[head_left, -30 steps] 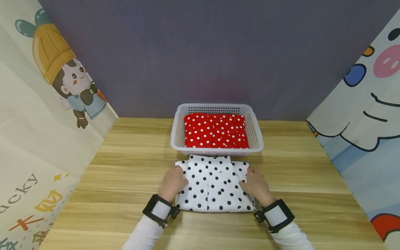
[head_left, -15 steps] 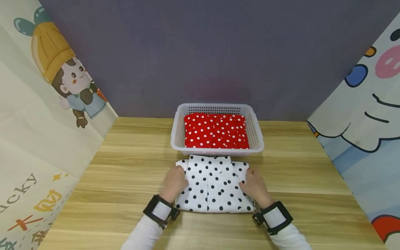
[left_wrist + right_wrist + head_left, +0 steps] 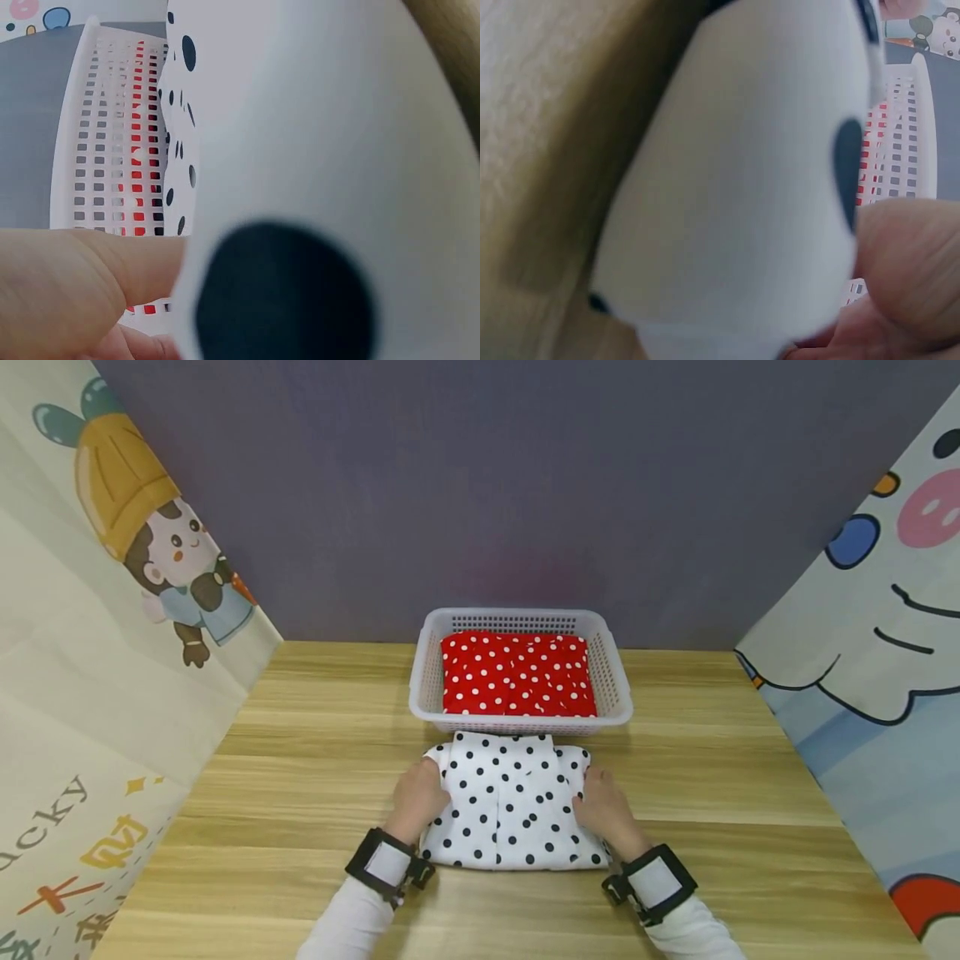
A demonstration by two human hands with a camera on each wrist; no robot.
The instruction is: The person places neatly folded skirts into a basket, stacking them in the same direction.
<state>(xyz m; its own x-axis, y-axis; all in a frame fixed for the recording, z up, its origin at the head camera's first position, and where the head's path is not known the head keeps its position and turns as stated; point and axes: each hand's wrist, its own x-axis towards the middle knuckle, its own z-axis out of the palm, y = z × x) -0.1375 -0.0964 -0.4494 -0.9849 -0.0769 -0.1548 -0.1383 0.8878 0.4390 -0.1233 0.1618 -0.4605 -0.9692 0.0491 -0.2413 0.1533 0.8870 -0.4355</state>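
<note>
A folded white cloth (image 3: 517,810) with black dots lies in front of the basket, a narrower flap on top reaching toward the rim. My left hand (image 3: 420,797) grips its left side; in the left wrist view the thumb (image 3: 142,262) lies on top and fingertips show beneath. On the opposite side my right hand (image 3: 606,802) holds the cloth the same way, its thumb (image 3: 907,255) against the fabric in the right wrist view. The cloth's side edges curl up slightly between thumbs and fingers, and most of the fingers are hidden under it.
Right behind the cloth stands a white perforated plastic basket (image 3: 618,697), with a folded red cloth (image 3: 517,677) with white dots inside. Both rest on a wood-grain table (image 3: 315,735). A dark grey panel (image 3: 495,493) rises at the back, and printed sheets flank the table.
My right hand has shifted slightly left, and the right edge of the dotted cloth has drawn inward with it. The left hand has barely moved; the basket stays in place.
</note>
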